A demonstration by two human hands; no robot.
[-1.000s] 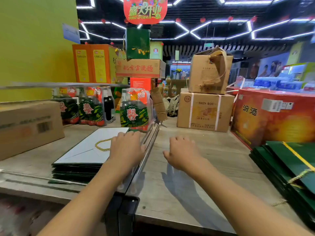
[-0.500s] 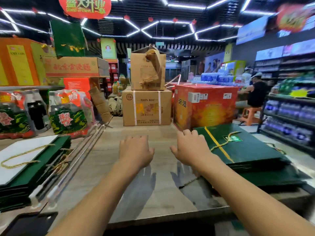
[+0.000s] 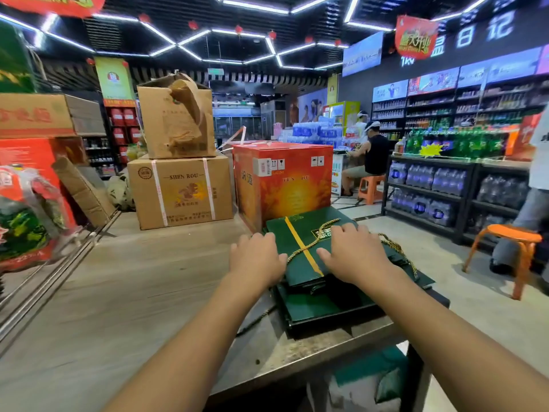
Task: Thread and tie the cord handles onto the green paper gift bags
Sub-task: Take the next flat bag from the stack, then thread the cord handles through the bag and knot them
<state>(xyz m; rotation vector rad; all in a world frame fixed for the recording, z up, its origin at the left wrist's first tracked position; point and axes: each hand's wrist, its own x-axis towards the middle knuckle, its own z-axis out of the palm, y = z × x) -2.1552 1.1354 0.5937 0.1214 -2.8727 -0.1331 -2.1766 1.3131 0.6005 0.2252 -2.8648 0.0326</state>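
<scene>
A stack of flat green paper gift bags (image 3: pixel 282 230) lies at the right end of the wooden table (image 3: pixel 148 278). The top bag carries a yellow stripe, and a gold cord (image 3: pixel 323 230) snakes across it. More gold cord trails off the stack's right side (image 3: pixel 398 248). My left hand (image 3: pixel 255 257) rests at the stack's left edge, its thumb by the cord's near end. My right hand (image 3: pixel 353 254) lies palm down on the top bag, fingers spread. Neither hand grips anything.
An orange carton (image 3: pixel 282 185) stands right behind the stack. To its left is a cardboard box (image 3: pixel 181 191) with a brown paper bag (image 3: pixel 178 117) on top. Metal rails (image 3: pixel 59 263) cross the table's left side. An orange stool (image 3: pixel 517 236), store shelves and two people are to the right.
The view has swung to the right. Both hands have travelled from the bag stack at the table's left, across the bare wood, onto the green stack at the right.
</scene>
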